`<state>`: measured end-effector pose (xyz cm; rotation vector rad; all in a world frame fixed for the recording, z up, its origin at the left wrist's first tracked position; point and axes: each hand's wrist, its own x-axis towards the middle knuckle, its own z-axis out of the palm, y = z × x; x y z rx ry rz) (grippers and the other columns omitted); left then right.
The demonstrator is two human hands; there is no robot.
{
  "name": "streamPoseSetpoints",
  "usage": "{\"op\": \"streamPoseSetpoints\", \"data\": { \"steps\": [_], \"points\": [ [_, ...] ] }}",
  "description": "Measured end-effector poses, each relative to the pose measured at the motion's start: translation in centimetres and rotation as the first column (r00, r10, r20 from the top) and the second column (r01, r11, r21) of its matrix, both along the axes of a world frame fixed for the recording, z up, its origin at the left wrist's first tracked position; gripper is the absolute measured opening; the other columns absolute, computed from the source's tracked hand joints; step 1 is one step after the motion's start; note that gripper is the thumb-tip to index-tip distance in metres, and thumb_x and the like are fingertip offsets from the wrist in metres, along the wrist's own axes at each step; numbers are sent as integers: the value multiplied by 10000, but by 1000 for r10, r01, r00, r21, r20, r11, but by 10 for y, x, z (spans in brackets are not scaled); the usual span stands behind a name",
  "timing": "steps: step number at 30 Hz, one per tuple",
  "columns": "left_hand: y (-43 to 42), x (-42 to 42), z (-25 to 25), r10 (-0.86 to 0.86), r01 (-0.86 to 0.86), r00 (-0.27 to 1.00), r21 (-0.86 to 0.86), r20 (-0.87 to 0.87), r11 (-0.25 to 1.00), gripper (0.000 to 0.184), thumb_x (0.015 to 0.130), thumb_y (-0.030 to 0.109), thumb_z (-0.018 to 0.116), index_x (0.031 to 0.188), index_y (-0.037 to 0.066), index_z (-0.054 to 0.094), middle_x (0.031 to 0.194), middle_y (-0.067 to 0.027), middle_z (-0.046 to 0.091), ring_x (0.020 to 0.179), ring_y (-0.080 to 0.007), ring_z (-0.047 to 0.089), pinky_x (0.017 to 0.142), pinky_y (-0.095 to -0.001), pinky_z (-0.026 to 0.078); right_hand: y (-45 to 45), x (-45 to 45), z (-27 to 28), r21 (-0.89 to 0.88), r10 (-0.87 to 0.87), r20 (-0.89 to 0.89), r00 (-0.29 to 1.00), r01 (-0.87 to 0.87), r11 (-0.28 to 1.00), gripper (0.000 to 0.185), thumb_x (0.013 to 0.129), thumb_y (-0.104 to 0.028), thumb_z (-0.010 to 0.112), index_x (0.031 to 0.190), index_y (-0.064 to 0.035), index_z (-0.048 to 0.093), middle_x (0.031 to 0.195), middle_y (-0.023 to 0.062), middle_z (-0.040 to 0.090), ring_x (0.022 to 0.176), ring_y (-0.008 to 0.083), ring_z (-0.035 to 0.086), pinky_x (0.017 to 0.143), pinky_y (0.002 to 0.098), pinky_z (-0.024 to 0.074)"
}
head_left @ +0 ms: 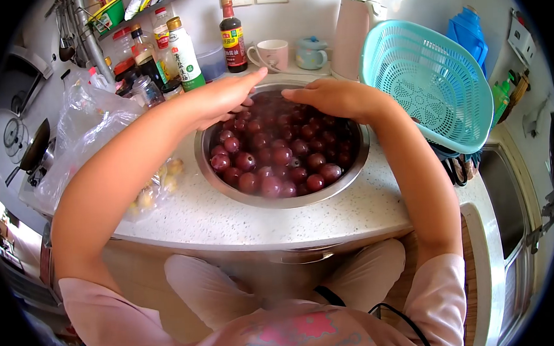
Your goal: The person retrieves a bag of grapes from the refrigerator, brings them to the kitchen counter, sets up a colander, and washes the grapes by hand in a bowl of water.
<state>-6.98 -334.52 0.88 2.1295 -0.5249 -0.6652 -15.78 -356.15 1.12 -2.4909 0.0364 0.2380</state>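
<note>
Loose dark red grapes fill a round stainless steel basin, wet and seemingly in water. My left hand is over the basin's far left rim, thumb stretched out and fingers apart, with nothing visible in it. Across from it, my right hand is at the far right rim. Its thumb points inward over the grapes, while its other fingers are mostly hidden behind the hand. The right hand looks open, and I see nothing held in it.
A turquoise plastic basket leans to the right, near the sink. Plastic bags lie on the left. Behind stand a soy sauce bottle, a white bottle, a pink mug and a blue lidded cup.
</note>
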Motion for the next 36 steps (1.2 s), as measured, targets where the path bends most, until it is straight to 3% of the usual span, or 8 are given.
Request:
{"op": "streamPoseSetpoints", "data": {
  "steps": [5,9,11,14,17,20,27,36],
  "points": [
    [-17,16,-21,-246,246,969,-114,14,963,918,968,780,322,1474,29,469,1551,-211,366,1492,-322,236,1214,-522,156,-3,29,-24,108,189,101,977,-199,974,709,1027,-612,434,1444,-49,545,1455,166,557,1315,252,528,1117,351,381],
    [-22,16,-14,-239,240,971,28,-24,970,914,964,791,304,1481,58,475,1572,-167,360,1504,-318,218,1217,-520,140,21,19,-18,-101,22,18,1000,-20,995,646,1051,-553,415,1489,-86,500,1498,145,523,1357,257,496,1142,393,357],
    [-23,8,-16,-256,256,966,-10,-34,967,937,958,799,302,1466,33,483,1591,-152,342,1515,-317,196,1223,-519,124,16,26,-26,70,52,22,998,-53,996,604,1053,-517,428,1461,-83,527,1463,139,549,1328,249,514,1132,392,367],
    [-23,4,-20,-207,209,978,-59,31,976,890,967,787,313,1328,17,575,1469,-142,472,1433,-278,320,1193,-474,205,12,17,-21,279,56,30,998,-62,958,553,1053,-467,449,1391,-50,583,1372,130,608,1242,234,565,1104,383,398],
    [-20,20,-14,-229,233,972,-117,47,966,779,992,748,337,1150,42,628,1237,-91,593,1204,-217,488,1085,-384,340,3,21,-23,444,39,50,998,-57,894,518,1054,-455,456,1283,-38,661,1272,115,663,1154,207,595,1045,354,428],
    [-15,-7,4,-182,177,983,-275,6,945,678,1021,696,355,1035,77,632,1048,-32,607,974,-165,522,950,-301,398,7,16,-17,567,37,59,998,-65,821,509,1052,-458,466,1184,-32,710,1177,96,696,1088,194,614,994,342,452],
    [14,-39,24,-210,218,976,-258,58,941,731,1027,669,381,1226,12,631,1207,-95,641,1188,-191,578,1083,-348,407,13,-24,8,310,119,239,964,-192,931,533,1052,-486,474,1114,-22,727,1057,86,729,969,167,667,886,313,507],
    [39,-16,19,33,-35,999,-82,-24,996,916,974,718,455,1423,-80,463,1446,-243,494,1385,-297,459,1154,-396,369,-6,-30,25,271,-27,421,907,-98,958,622,1025,-585,468,1080,-12,703,1031,119,719,896,172,663,819,332,520]
  ]
}}
